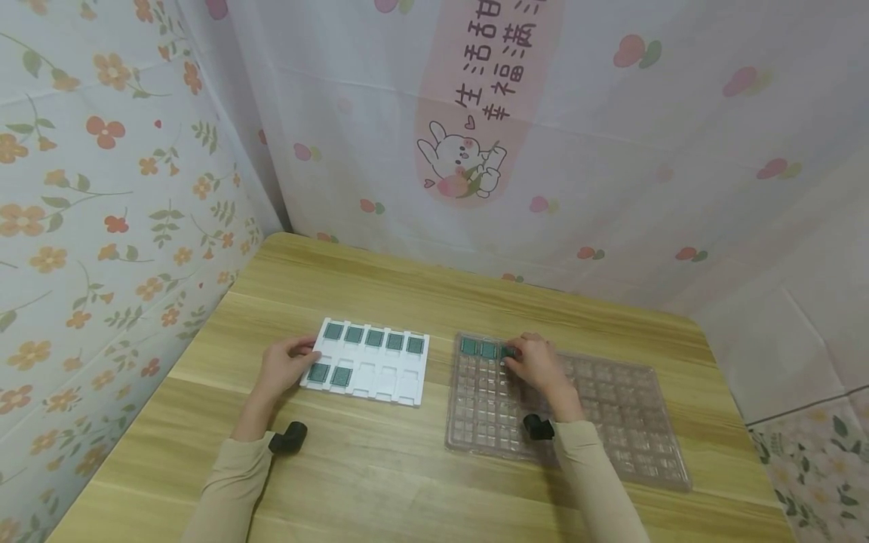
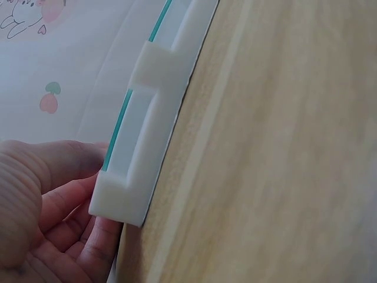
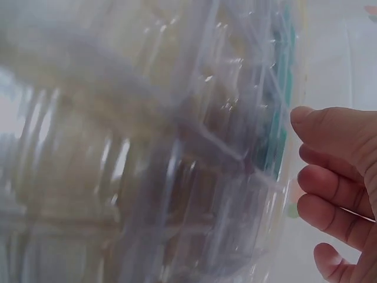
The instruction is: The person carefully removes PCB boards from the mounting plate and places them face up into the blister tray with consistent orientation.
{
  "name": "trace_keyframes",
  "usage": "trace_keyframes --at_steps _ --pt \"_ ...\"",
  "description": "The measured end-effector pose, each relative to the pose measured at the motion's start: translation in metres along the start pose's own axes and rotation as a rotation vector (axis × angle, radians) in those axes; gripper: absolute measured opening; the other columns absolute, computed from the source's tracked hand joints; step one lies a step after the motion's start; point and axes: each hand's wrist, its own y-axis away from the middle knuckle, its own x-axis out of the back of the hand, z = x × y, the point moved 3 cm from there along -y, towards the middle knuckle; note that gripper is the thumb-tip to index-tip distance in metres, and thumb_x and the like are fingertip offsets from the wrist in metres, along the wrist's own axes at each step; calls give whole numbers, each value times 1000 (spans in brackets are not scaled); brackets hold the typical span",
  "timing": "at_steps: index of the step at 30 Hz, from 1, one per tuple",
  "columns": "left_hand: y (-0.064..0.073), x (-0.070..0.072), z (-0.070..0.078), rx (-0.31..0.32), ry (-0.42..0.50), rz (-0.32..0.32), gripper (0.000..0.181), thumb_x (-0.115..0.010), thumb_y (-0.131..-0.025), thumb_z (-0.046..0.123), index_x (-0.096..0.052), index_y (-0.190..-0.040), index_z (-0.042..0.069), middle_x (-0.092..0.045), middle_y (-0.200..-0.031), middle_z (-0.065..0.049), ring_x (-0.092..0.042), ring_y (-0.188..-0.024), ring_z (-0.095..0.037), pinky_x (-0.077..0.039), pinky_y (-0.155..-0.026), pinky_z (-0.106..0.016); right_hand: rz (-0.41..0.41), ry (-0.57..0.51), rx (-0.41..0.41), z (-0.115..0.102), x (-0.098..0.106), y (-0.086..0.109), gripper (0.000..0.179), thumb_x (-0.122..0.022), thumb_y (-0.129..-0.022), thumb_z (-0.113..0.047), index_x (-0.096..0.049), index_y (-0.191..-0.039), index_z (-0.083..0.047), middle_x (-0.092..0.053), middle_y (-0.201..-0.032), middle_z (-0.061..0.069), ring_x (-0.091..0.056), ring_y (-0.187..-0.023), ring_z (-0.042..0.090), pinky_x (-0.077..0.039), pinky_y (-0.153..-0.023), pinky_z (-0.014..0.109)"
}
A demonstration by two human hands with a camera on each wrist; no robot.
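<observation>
On the left of the table in the head view lies a white plastic tray point(image 1: 366, 354) with square green chips point(image 1: 374, 338) in its back row and two more in its front row. My left hand point(image 1: 284, 368) grips the tray's left edge, thumb and fingers around the corner in the left wrist view. To the right, my right hand point(image 1: 536, 362) is over the back row of a clear compartment tray point(image 1: 468, 400), its thumb and finger pinching a green chip point(image 1: 507, 352). Beside that chip, two green chips point(image 1: 478, 348) sit in back-left pockets.
Another section of clear compartment tray point(image 1: 631, 422) extends to the right, under my right forearm. A black camera mount point(image 1: 288, 437) is on the left wrist and another point(image 1: 538, 427) on the right. Printed curtains point(image 1: 577, 188) hang behind the wooden table point(image 1: 380, 467).
</observation>
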Motion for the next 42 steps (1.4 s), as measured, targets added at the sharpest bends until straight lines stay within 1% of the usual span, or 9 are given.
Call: trace_keyframes --at_steps 3,6,9,18,26,31,35,42 --pt "-1 1 0 7 -7 2 34 -67 -83 2 -61 -114 -10 -65 -98 -24 -59 -89 -29 -44 -69 -13 26 -37 30 -4 0 -2 26 -78 -76 -15 -71 -97 -2 -55 -71 5 -50 -65 18 -42 -59 37" --pt "-2 1 0 2 -14 8 34 -67 -83 2 -61 -114 -10 -65 -98 -23 -59 -89 -28 -43 -69 -14 39 -41 44 -8 0 -5 26 -78 -76 -15 -71 -96 -1 -54 -70 5 -48 -62 17 -41 -55 33" --pt "-2 1 0 -9 -13 8 34 -67 -83 2 -61 -114 -10 -65 -96 -23 -59 -88 -28 -43 -69 -15 40 -36 39 -12 0 -7 27 -78 -76 -15 -71 -97 0 -55 -71 6 -50 -63 17 -42 -56 34" --pt "-2 1 -3 -2 -18 7 34 -66 -83 3 -61 -114 -9 -65 -97 -21 -59 -89 -28 -43 -69 -13 14 -58 32 -24 -1 -12 27 -76 -79 -18 -70 -99 -1 -57 -76 5 -53 -68 19 -45 -60 35" --pt "-2 0 -3 7 -19 6 34 -67 -83 3 -62 -114 -8 -65 -96 -21 -59 -89 -27 -43 -69 -15 43 -82 57 -36 -4 -17 27 -78 -76 -20 -71 -96 -2 -56 -73 3 -52 -64 17 -43 -55 32" --pt "-3 -1 -4 5 -22 13 34 -67 -82 3 -62 -114 -9 -65 -95 -21 -59 -87 -27 -43 -68 -14 35 -86 65 -45 -6 -20 27 -78 -76 -20 -71 -96 -2 -57 -74 3 -51 -64 16 -42 -54 31" --pt "-2 -1 -4 -4 -21 18 34 -67 -82 3 -62 -113 -9 -65 -93 -21 -59 -86 -26 -43 -68 -15 16 -110 73 -53 -9 -22 25 -77 -77 -19 -71 -95 -2 -56 -74 1 -50 -64 15 -43 -55 30" --pt "-2 -1 -5 11 -20 17 33 -67 -82 3 -62 -113 -9 -65 -94 -21 -59 -87 -27 -43 -68 -14 26 -189 101 -65 -16 -24 23 -78 -76 -14 -70 -92 0 -55 -72 4 -45 -63 14 -42 -57 28"
